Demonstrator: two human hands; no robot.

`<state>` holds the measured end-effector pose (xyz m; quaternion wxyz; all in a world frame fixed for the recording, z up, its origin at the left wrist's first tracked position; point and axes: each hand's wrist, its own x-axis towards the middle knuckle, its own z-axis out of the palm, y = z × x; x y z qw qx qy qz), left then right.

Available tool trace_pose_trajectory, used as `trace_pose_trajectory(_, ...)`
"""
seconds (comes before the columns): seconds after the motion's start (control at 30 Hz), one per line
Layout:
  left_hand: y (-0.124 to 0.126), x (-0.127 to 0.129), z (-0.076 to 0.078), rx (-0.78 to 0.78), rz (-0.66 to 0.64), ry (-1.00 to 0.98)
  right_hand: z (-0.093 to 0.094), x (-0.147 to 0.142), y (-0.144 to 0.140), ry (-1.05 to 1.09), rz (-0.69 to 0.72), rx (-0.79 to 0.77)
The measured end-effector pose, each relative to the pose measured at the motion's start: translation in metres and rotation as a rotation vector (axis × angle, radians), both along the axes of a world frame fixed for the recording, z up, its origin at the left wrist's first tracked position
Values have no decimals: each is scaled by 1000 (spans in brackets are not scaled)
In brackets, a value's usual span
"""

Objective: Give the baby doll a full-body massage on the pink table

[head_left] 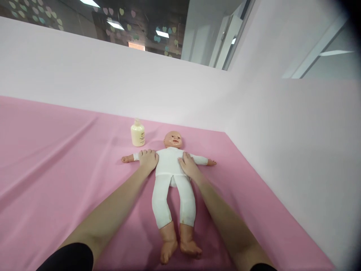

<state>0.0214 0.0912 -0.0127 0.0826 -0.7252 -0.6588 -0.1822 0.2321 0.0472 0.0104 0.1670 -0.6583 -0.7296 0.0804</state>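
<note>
A baby doll with a bald head and a white cloth body lies on its back, arms stretched out sideways and bare feet toward me. My left hand rests palm down across the doll's upper arm on the left, fingers laid over the white sleeve. On the other side, my right hand lies against the edge of the chest near the shoulder, its thumb spread from the fingers. Beyond my left hand stands a pale yellow pump bottle, touched by neither hand.
A pink sheet with some creases covers the surface under the doll. White walls rise at the back and right. Above the back wall is a window with heart-shaped stickers and reflected ceiling lights.
</note>
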Motion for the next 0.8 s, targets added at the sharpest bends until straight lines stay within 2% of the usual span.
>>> trace_pose_trajectory(0.2,0,0,-1,-1,-12,5,15,-36,-36,-88,188,-32)
trace_pose_trajectory(0.37,-1,0,0,0,3,19,27,-62,-74,-158,460,20)
trace_pose_trajectory(0.57,-2,0,1,2,-19,-5,39,-76,-129,-163,730,-90)
trace_pose_trajectory(0.67,-2,0,2,-5,-15,-13,42,-76,-137,-165,894,-158)
trace_pose_trajectory(0.73,-2,0,2,-14,-14,-13,43,-72,-126,-139,833,-171)
trace_pose_trajectory(0.8,-2,1,2,-21,-8,-11,39,-64,-103,-98,644,-141)
